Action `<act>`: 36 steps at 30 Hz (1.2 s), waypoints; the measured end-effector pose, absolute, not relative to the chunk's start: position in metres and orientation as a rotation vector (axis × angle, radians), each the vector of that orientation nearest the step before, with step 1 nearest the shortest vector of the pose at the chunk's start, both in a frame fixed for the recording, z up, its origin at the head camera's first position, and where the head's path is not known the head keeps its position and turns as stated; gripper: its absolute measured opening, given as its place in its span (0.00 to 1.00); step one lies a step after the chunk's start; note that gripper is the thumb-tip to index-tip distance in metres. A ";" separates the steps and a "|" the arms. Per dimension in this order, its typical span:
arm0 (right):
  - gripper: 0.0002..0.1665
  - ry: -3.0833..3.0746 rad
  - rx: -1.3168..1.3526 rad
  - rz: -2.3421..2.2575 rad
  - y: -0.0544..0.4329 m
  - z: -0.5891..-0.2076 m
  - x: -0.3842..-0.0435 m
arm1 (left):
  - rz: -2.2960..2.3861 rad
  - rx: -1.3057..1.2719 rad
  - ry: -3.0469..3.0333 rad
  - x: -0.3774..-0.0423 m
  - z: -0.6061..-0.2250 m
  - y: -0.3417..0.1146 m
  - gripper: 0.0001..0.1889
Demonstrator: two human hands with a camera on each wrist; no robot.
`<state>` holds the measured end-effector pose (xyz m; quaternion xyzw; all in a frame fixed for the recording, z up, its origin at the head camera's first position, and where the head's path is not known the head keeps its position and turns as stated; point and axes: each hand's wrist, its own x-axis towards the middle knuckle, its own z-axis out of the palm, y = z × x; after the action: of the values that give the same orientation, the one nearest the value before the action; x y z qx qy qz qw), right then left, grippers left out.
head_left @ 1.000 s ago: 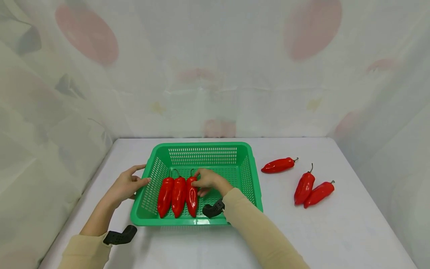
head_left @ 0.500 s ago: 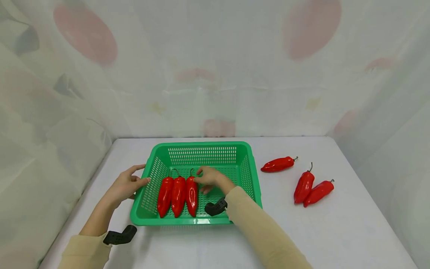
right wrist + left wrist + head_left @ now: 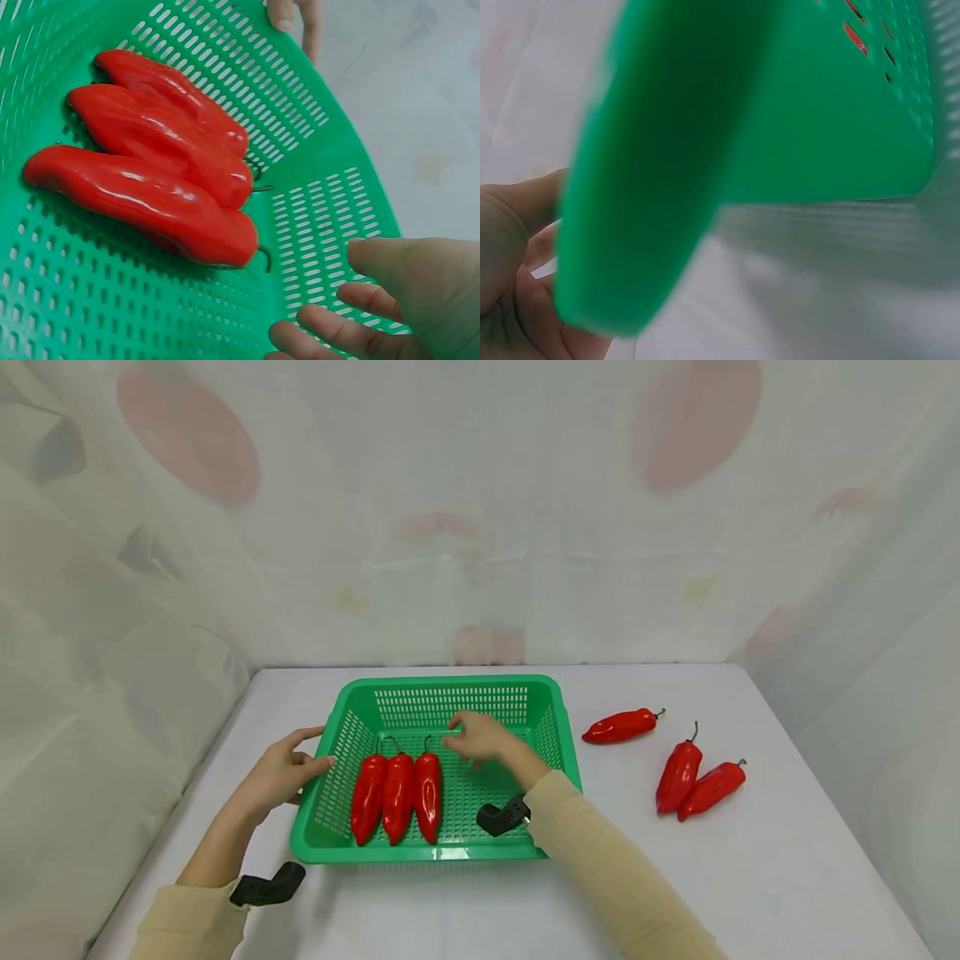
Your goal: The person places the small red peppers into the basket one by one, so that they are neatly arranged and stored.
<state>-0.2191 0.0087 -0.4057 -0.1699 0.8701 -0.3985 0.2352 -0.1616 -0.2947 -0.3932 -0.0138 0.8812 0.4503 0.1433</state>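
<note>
A green plastic basket (image 3: 480,853) contains 3 red peppers lying side by side in its left half: a left pepper (image 3: 368,797), a middle pepper (image 3: 398,797) and a right pepper (image 3: 427,793). My left hand (image 3: 283,770) grips the basket's left rim, thumb over the edge. In the left wrist view the rim (image 3: 645,187) covers part of that hand. My right hand (image 3: 483,739) hovers over the basket, right of the peppers and apart from them. Its fingers are loosely spread in the right wrist view, and the hand (image 3: 420,300) holds nothing.
Outside the basket, to the right, one red pepper (image 3: 621,727) lies alone. Farther right, another pepper (image 3: 678,778) lies against a third one (image 3: 711,791). The white table (image 3: 780,877) ends at a patterned curtain (image 3: 562,568) behind and at both sides.
My right hand has let go of the right pepper and moved away from it, up and to the right. The left hand and the basket have stayed in place.
</note>
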 end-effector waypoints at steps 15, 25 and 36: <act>0.20 2.688 -0.609 -1.019 0.035 -0.374 -0.218 | 1.293 -0.041 2.541 -0.160 -0.393 -0.296 0.37; 0.20 2.804 -0.562 -1.177 0.067 -0.352 -0.220 | 1.314 -0.026 2.528 -0.162 -0.394 -0.296 0.37; 0.21 2.888 -0.420 -1.259 0.102 -0.349 -0.229 | 1.315 -0.029 2.529 -0.162 -0.394 -0.295 0.37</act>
<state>-0.2294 0.1018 -0.3494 -0.1322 0.9084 -0.3961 -0.0186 -0.1617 -0.2955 -0.3945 -0.0099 0.8778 0.4565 0.1450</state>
